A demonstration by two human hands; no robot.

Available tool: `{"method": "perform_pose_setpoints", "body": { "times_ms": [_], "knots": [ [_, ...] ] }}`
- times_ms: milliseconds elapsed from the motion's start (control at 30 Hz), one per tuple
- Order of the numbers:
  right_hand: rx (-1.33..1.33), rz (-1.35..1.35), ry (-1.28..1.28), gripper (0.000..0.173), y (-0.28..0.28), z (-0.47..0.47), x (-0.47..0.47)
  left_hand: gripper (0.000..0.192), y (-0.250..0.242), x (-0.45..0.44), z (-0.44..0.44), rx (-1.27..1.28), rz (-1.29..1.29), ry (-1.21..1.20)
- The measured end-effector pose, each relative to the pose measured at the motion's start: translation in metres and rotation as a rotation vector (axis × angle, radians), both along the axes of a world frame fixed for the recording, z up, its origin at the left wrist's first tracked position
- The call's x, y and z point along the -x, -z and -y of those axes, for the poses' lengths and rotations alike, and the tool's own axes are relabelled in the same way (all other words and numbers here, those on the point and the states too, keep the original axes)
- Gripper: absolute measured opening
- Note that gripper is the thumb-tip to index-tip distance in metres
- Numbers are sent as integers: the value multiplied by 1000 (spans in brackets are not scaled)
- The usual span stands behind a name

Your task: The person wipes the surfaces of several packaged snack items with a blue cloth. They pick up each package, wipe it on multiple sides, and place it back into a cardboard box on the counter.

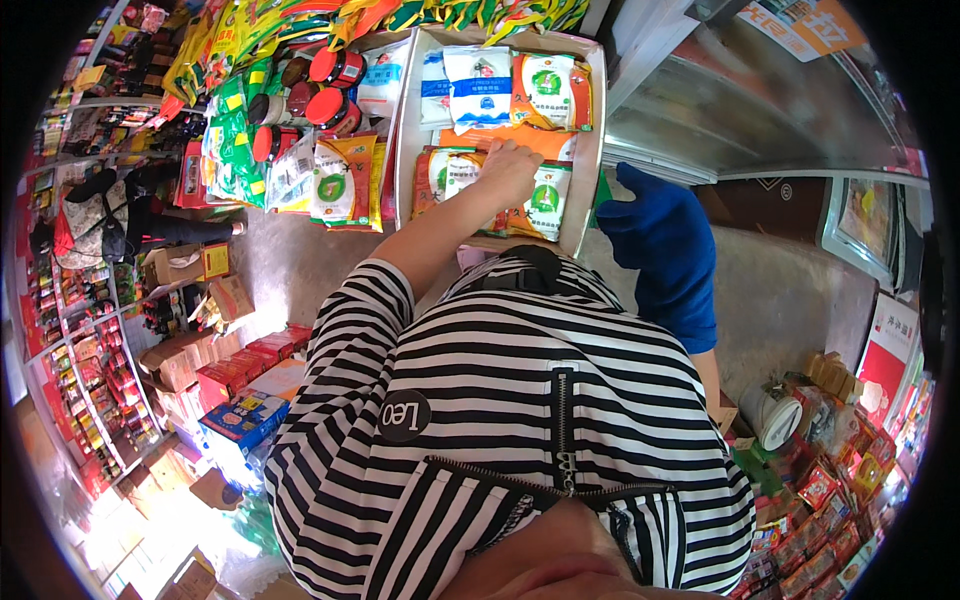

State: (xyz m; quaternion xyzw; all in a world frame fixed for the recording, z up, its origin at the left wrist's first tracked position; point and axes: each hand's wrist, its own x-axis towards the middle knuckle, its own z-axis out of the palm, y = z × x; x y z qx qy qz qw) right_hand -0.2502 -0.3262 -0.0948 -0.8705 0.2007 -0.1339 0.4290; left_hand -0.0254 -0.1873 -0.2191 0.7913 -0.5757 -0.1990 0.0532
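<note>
My bare left hand (511, 174) reaches into an open cardboard box (409, 112) of packets. Its fingers bend down over orange, white and green salt packets (546, 196) in the near half; the fingertips are hidden, so any grip on a packet cannot be told. Just beyond the fingers lies a flat orange sheet or packet (480, 140). Blue-and-white packets (481, 86) and another orange-and-white packet (550, 90) fill the far side. My right hand (649, 225), in a blue glove, is right of the box, thumb and fingers apart. A green piece (602, 201) shows beside its fingertips.
Red-lidded jars (330, 109) and green packets (231, 142) crowd the left of the box; yellow bags (360, 19) lie behind it. A metal-framed case (757, 97) stands at right. Cartons (244, 367) and stocked shelves (90, 360) line the left. Another person (112, 214) is there.
</note>
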Motion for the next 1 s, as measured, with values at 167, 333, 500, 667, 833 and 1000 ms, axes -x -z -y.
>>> {"method": "perform_pose_setpoints", "body": {
  "times_ms": [167,333,500,667,833,1000],
  "knots": [
    [403,134,50,35,-4,-11,6,39,5,-1,12,-102,47,-16],
    [-903,-21,356,33,-24,-25,22,44,2,-7,23,-200,-9,-70],
    [-843,-123,348,31,-12,-20,23,43,-2,-6,28,-232,-37,-66],
    [-119,-50,205,31,3,-15,15,46,-4,-10,31,-253,-87,-57],
    [-491,-129,351,27,-4,-16,12,48,-4,-13,30,-282,-74,-11],
    [-740,-83,356,25,-16,-17,9,42,-2,-17,17,-54,-203,15]
  ]
}}
